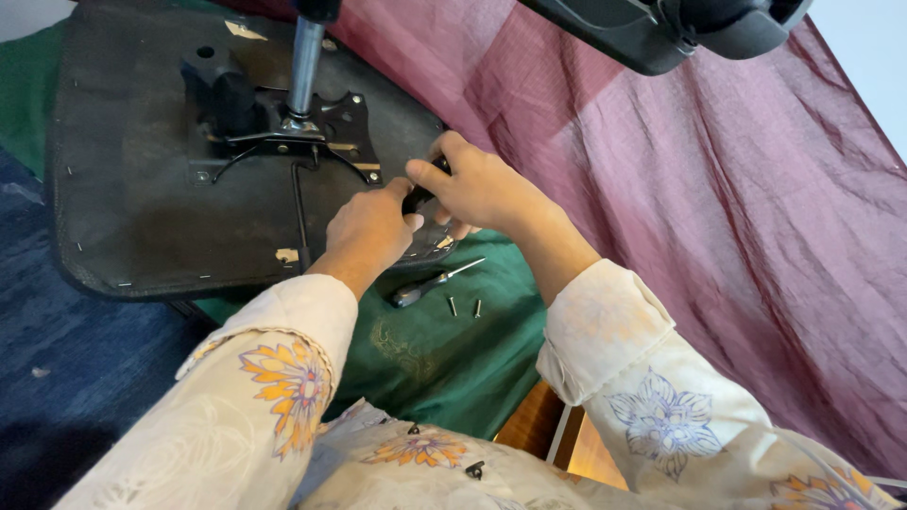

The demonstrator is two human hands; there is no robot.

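A small black handle (421, 194), smooth and rounded, is pinched at the near right edge of an upturned chair seat (142, 189). The right hand (482, 184) is curled tightly around it from above, and the left hand (370, 227) is pressed against it from below, fingers closed on its lower end. Beyond the grip, to its left, a black metal plate (331, 132) with cut-out corners is fixed to the seat's dull, fibrous underside, and a shiny steel column (304, 61) rises from it. Just below the grip, a screwdriver (433, 281) with a slim silver shaft and two short screws (464, 307) are laid on green cloth (444, 349). To the right, a wrinkled maroon fabric (718, 208) is draped.
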